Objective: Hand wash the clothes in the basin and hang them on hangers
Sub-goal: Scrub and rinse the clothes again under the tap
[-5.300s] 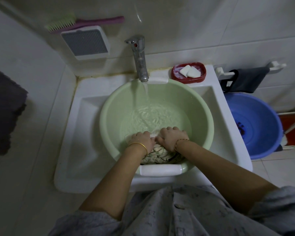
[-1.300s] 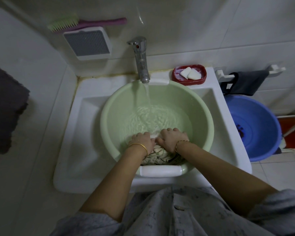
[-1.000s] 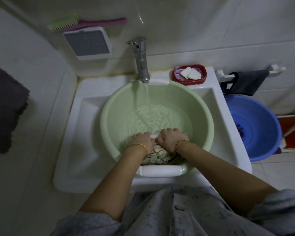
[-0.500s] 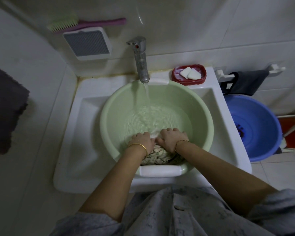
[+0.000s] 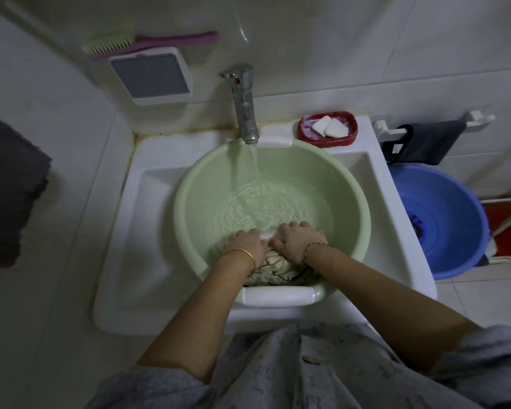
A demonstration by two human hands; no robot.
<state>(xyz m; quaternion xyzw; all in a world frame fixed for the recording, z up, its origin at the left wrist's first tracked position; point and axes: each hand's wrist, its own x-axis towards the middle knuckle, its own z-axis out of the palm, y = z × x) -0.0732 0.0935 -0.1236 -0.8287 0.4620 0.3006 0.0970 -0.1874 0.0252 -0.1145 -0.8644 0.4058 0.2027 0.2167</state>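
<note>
Fingers of both hands curl down over a bunched, patterned cloth [image 5: 273, 268] at the near side of the green basin [image 5: 189, 231]. From the head camera, the left hand [image 5: 247, 242] and the right hand [image 5: 297, 239] sit side by side, knuckles up, gripping the top of the wad; their fingertips dip under the rippling water and cannot be seen clearly. A gold bangle [image 5: 242, 253] rings the left wrist and a thin bracelet [image 5: 313, 249] the right. The cloth lies pressed against the basin's near wall, just behind the white handle [image 5: 278, 296] on the rim, partly above the waterline.

The basin stands inside a white sink [image 5: 121, 261]. At the far side a metal tap [image 5: 244, 104] pours a stream into the basin. To the right of the tap, on the sink's far corner, a red soap dish [image 5: 348, 134] holds two white soap pieces [image 5: 329, 128]. Further right, a blue tub [image 5: 455, 219] sits on the floor below a dark cloth [image 5: 428, 143] draped over a white rail. On the far wall to the left hang a white vent box [image 5: 152, 76] and, above it, a pink-handled brush [image 5: 148, 42].
</note>
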